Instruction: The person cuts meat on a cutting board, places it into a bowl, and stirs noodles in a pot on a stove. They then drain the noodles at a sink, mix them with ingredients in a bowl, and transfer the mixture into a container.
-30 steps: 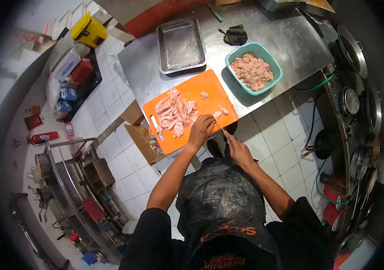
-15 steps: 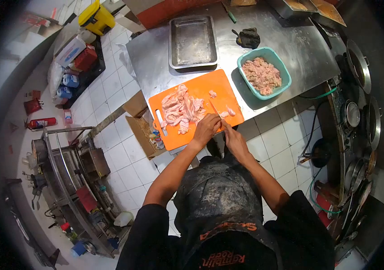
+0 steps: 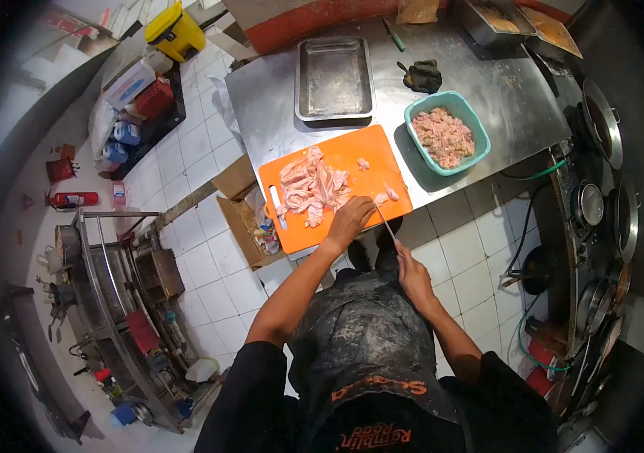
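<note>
My right hand (image 3: 414,279) is closed around the handle of a knife (image 3: 390,229), just off the near edge of the orange cutting board (image 3: 371,151). The blade points up and left, its tip at small cut bits of pale pink raw meat (image 3: 391,193). My left hand (image 3: 353,217) rests on the board's near right part with its fingers curled together beside the blade; what lies under them is hidden. A larger pile of raw meat, like chicken skin (image 3: 310,186), lies left of that hand. A second white-handled knife (image 3: 275,199) lies along the board's left edge.
Behind the board is a metal tray (image 3: 335,79). A teal tub (image 3: 480,151) of cut meat stands to the right, with a black cloth-like item (image 3: 422,75) behind it. A cardboard box (image 3: 239,226) sits low on the left; pans (image 3: 601,124) line the right side.
My right hand has drawn the knife back toward my body and slightly right, off the board. My left hand stays near the same place on the board. The view has shifted slightly.
</note>
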Tool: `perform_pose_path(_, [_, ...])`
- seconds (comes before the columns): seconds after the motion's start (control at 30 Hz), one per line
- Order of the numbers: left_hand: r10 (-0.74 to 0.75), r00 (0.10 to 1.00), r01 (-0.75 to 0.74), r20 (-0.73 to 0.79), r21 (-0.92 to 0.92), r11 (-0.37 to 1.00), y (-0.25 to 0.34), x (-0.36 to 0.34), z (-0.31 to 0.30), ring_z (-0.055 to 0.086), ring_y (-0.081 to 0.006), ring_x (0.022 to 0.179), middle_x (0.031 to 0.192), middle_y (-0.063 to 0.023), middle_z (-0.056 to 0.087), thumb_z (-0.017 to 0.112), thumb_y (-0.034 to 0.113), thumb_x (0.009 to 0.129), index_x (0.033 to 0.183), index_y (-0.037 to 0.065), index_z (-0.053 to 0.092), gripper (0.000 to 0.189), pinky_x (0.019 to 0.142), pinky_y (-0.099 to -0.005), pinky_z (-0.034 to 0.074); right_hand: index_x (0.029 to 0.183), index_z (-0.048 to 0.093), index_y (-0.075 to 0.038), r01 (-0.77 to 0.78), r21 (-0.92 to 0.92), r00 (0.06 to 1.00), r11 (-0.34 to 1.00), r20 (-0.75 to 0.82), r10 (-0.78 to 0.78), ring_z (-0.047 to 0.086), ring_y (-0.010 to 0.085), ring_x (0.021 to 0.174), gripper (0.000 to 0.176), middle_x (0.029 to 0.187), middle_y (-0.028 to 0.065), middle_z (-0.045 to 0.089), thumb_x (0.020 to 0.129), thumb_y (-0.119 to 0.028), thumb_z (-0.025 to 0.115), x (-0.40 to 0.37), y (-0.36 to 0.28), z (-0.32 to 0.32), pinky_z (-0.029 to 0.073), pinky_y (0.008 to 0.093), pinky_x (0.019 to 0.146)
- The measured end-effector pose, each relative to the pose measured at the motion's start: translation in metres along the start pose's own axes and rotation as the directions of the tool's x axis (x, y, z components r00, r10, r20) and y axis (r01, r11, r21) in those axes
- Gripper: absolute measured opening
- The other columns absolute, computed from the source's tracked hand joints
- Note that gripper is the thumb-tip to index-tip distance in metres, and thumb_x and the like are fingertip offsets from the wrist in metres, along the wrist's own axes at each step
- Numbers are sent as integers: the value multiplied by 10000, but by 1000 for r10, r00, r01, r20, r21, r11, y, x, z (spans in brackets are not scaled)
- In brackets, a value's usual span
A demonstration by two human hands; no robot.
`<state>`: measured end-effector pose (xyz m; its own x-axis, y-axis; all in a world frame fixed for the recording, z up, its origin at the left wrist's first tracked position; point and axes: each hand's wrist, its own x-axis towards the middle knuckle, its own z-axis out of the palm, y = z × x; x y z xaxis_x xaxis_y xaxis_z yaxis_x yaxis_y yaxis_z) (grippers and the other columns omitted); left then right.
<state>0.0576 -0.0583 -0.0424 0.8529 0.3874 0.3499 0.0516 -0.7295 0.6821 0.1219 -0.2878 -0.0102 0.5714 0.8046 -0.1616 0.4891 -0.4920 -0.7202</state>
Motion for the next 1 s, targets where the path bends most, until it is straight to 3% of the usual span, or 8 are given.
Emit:
perform_pose_path(0.07, [7, 1000, -7, 13, -26, 1000, -4, -6, -5, 630, -303, 938, 1009, -135, 652, 687, 138, 840, 982, 6, 641, 199, 806, -377, 514, 1403, 409, -172, -171, -19, 975, 985, 142, 172, 638, 452, 847, 402, 1023, 253, 647, 1004, -140, 449, -7, -2, -9, 511, 514, 680])
perform_pose_path(0.2, [-42, 998, 40, -40, -54, 998, -7, -20, -22, 628, -317, 946, 1023, -141, 652, 710, 138, 828, 1025, 7, 632, 249, 831, -395, 506, 1406, 406, -173, -110, 88, 993, 990, 56, 105, 642, 443, 891, 394, 1049, 252, 646, 1014, -147, 431, 2, -16, -16, 522, 498, 712])
perform_pose_path(0.27, [-100, 995, 99, -28, -54, 994, -7, -24, -26, 627, -321, 946, 1024, -142, 651, 717, 131, 823, 1036, 6, 629, 262, 836, -399, 503, 1411, 401, -174, 26, 161, 998, 987, -61, -16, 646, 437, 914, 400, 1049, 250, 653, 1014, -148, 432, 8, -22, -4, 531, 494, 737])
perform_pose_path(0.33, [-22, 999, 21, -31, -25, 999, -8, -25, -23, 630, -315, 946, 1019, -136, 654, 723, 116, 816, 1028, 6, 638, 253, 829, -393, 504, 1413, 400, -173, 12, 145, 1000, 989, -31, -7, 645, 439, 915, 401, 1057, 247, 655, 1014, -153, 429, 12, -28, 10, 535, 495, 740])
perform_pose_path(0.6, [-51, 998, 50, -34, -43, 998, -8, -24, -12, 632, -302, 928, 975, -124, 662, 698, 74, 805, 940, 0, 664, 157, 806, -381, 512, 1419, 402, -173, -44, 26, 998, 999, 44, 42, 644, 448, 896, 412, 1047, 249, 658, 1009, -162, 444, 3, -30, 23, 539, 498, 725])
perform_pose_path(0.7, [-43, 999, 43, -14, -30, 999, -9, -21, -12, 631, -304, 922, 972, -125, 663, 682, 60, 807, 929, -5, 664, 139, 798, -380, 516, 1388, 414, -102, -31, 70, 998, 997, 65, 26, 625, 450, 977, 385, 1094, 274, 636, 1004, -98, 448, 15, -32, 28, 525, 458, 787])
perform_pose_path(0.77, [-26, 1000, 26, 1, -21, 999, -9, -19, -15, 631, -305, 921, 972, -125, 663, 674, 55, 809, 926, -8, 663, 133, 794, -380, 517, 1421, 394, -144, 93, 119, 994, 989, -66, -86, 637, 457, 882, 430, 1024, 266, 653, 996, -138, 465, 40, -23, 46, 528, 508, 717])
perform_pose_path(1.0, [-23, 1000, 23, 6, -21, 1000, -6, -17, -15, 627, -314, 913, 976, -129, 657, 673, 51, 802, 947, -11, 652, 160, 787, -385, 515, 1397, 417, -128, 86, 93, 996, 992, -45, -82, 639, 458, 841, 411, 962, 276, 651, 990, -128, 475, 19, -24, 37, 521, 512, 681])
